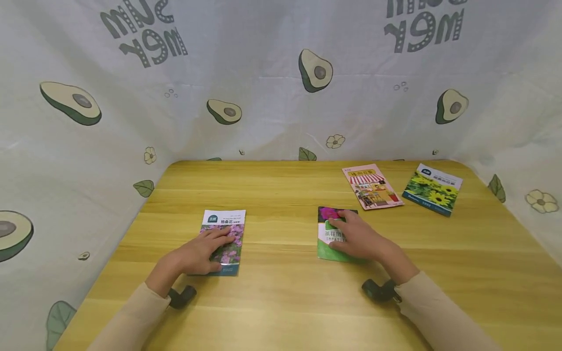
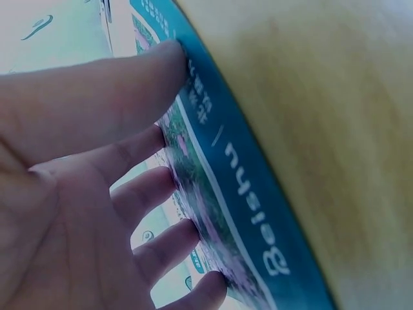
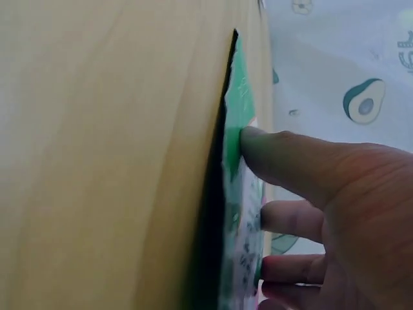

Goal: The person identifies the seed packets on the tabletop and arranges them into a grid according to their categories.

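On the left of the table, a seed packet with pink flowers (image 1: 232, 251) lies flat, face up. My left hand (image 1: 199, 251) rests on it; in the left wrist view, the thumb and fairly straight fingertips touch its printed face. To the right lies a green and white seed packet (image 1: 327, 246) with a magenta flower at its top. Spread over that one is my right hand (image 1: 357, 236), which hides its right part. The right wrist view has thumb and fingertips touching this packet's face (image 3: 237, 152), with a dark shadow along its near edge.
Farther back on the right lie a pink packet (image 1: 373, 187) with a shopfront picture and a yellow-flower seed packet (image 1: 432, 190). The wooden table (image 1: 281, 302) meets a white avocado-print cloth (image 1: 263, 63) at the back and sides.
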Demonstrator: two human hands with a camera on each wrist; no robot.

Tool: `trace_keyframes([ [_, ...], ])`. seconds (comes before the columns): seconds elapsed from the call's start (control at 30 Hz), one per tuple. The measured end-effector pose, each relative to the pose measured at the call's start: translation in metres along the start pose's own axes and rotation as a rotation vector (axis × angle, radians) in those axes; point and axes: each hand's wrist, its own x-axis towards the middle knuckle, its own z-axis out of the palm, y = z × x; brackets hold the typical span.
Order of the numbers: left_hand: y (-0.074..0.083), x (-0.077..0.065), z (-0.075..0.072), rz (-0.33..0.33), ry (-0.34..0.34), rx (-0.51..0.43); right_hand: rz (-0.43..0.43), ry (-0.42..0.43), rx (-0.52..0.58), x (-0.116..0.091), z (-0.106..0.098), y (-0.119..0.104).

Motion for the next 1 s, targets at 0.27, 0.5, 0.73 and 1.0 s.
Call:
trace_keyframes([
  [0.27, -0.001, 0.001, 0.001, -0.007, -0.007, 0.004, 0.033, -0.018, 0.068, 0.006, 0.002, -0.006],
  [0.5, -0.001, 0.001, 0.001, -0.013, -0.008, -0.001, -0.044, 0.045, 0.049, 0.007, 0.006, -0.008],
  [0.73, -0.001, 0.001, 0.0, -0.007, -0.003, 0.01, -0.068, -0.005, 0.05, 0.011, 0.007, -0.013],
  [1.0, 0.0, 0.0, 0.0, 0.001, 0.001, 0.018, -0.09, -0.02, 0.044, 0.016, 0.01, -0.018],
])
